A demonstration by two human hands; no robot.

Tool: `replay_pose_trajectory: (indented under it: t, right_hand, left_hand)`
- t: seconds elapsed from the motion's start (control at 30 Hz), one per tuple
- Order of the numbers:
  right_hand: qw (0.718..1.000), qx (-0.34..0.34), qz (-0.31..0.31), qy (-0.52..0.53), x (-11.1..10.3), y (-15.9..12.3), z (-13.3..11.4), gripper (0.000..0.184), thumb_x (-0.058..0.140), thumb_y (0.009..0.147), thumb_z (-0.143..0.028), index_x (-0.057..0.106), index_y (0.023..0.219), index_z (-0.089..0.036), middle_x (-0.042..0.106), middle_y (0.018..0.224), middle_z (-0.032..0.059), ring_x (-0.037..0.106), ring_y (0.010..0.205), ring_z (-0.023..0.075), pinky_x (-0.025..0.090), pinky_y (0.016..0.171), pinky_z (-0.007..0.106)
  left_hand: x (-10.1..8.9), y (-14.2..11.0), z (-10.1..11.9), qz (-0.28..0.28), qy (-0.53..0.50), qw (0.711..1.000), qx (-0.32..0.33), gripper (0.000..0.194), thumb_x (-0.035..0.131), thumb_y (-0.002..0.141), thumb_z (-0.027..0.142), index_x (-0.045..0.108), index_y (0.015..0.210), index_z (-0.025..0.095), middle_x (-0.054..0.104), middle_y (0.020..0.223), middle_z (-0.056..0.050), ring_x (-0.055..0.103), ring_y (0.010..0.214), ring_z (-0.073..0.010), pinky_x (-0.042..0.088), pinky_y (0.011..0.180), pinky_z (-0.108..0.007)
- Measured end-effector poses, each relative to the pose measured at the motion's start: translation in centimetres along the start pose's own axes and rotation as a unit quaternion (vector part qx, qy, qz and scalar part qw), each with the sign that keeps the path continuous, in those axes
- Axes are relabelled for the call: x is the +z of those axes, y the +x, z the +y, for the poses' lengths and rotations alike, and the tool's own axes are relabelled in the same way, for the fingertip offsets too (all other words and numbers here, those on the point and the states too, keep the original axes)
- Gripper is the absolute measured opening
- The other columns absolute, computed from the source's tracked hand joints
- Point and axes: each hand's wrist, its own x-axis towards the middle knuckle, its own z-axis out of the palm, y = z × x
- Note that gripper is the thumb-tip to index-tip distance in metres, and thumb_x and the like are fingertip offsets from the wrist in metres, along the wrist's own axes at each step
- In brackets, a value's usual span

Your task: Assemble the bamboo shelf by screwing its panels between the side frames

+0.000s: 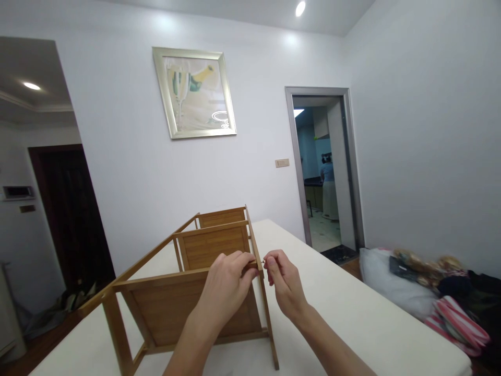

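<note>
A brown wooden shelf rack (168, 305), with several slatted or panelled shelves between its side frames, lies on its side on a white table (313, 292). My left hand (229, 277) is closed over the upper edge of the nearest shelf, close to where it meets the right side rail (256, 250). Just outside that rail, my right hand (285, 284) pinches a small metal screw (263, 262), its tip pointing at the rail. Most of the screw is hidden by the fingers, and whether it enters the wood I cannot tell.
Bedding and clothes (403, 287) are heaped beyond the table's right edge. A doorway (319, 172) behind leads to another room, where a person (329, 183) stands. A framed picture (199, 94) hangs on the wall. A dark door (70, 209) is at left.
</note>
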Motion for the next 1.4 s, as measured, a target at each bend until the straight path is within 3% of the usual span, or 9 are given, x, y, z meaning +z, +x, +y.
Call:
replay_pose_trajectory:
  t: [0.4, 0.63, 0.83, 1.03, 1.23, 1.4]
  right_hand:
    - [0.999, -0.047, -0.012, -0.023, 0.1, 0.0, -0.1, 0.021, 0.041, 0.097, -0.034, 0.052, 0.084, -0.022, 0.053, 0.072, 0.0004, 0.051, 0.064, 0.0142, 0.042, 0.057, 0.026]
    - [0.995, -0.077, 0.005, -0.054, 0.4, -0.3, 0.6, 0.026, 0.046, 0.093, -0.044, 0.054, 0.081, -0.022, 0.051, 0.065, -0.0011, 0.049, 0.061, 0.0153, 0.041, 0.055, 0.026]
    - [0.995, -0.070, 0.002, -0.070, 0.8, -0.2, 0.7, 0.031, 0.043, 0.094, -0.047, 0.053, 0.078, -0.023, 0.050, 0.063, -0.0018, 0.048, 0.060, 0.0153, 0.041, 0.055, 0.026]
    - [0.996, -0.050, -0.009, -0.073, 0.4, 0.5, -0.7, 0.033, 0.036, 0.099, -0.040, 0.048, 0.074, -0.023, 0.050, 0.064, -0.0022, 0.047, 0.059, 0.0138, 0.039, 0.056, 0.025]
    - [0.999, -0.004, -0.034, -0.021, 0.3, 0.7, -0.7, 0.037, 0.036, 0.099, -0.042, 0.043, 0.068, -0.023, 0.047, 0.062, -0.0032, 0.044, 0.056, 0.0127, 0.036, 0.053, 0.025]
    - [0.999, 0.022, -0.040, 0.023, -0.1, 0.6, -0.1, 0.033, 0.036, 0.099, -0.046, 0.049, 0.079, -0.022, 0.048, 0.062, -0.0032, 0.045, 0.057, 0.0131, 0.038, 0.052, 0.025]
  left_hand:
    - [-0.1, 0.2, -0.1, 0.000, 0.002, 1.000, 0.008, 0.016, 0.055, 0.088, 0.018, 0.067, 0.094, 0.026, 0.070, 0.094, 0.001, 0.060, 0.084, -0.0179, 0.038, 0.077, -0.032]
    - [-0.1, 0.0, 0.0, 0.001, 0.010, 1.000, 0.013, 0.014, 0.055, 0.088, 0.018, 0.067, 0.093, 0.025, 0.070, 0.092, 0.002, 0.059, 0.082, -0.0176, 0.038, 0.077, -0.032]
    - [-0.1, 0.0, -0.1, 0.003, 0.011, 1.000, 0.015, 0.014, 0.055, 0.088, 0.019, 0.067, 0.092, 0.025, 0.070, 0.091, 0.001, 0.059, 0.080, -0.0176, 0.038, 0.076, -0.032]
    - [0.0, 0.1, -0.2, 0.003, 0.012, 1.000, 0.015, 0.014, 0.055, 0.088, 0.019, 0.066, 0.093, 0.026, 0.070, 0.092, 0.001, 0.060, 0.081, -0.0176, 0.038, 0.077, -0.031]
    - [0.0, -0.1, 0.0, 0.002, 0.014, 1.000, 0.018, 0.015, 0.052, 0.089, 0.018, 0.066, 0.091, 0.025, 0.069, 0.090, 0.001, 0.059, 0.080, -0.0175, 0.039, 0.076, -0.031]
    - [-0.2, 0.0, 0.1, 0.003, 0.006, 1.000, 0.017, 0.016, 0.053, 0.088, 0.017, 0.066, 0.092, 0.025, 0.070, 0.091, 0.000, 0.060, 0.081, -0.0179, 0.040, 0.077, -0.032]
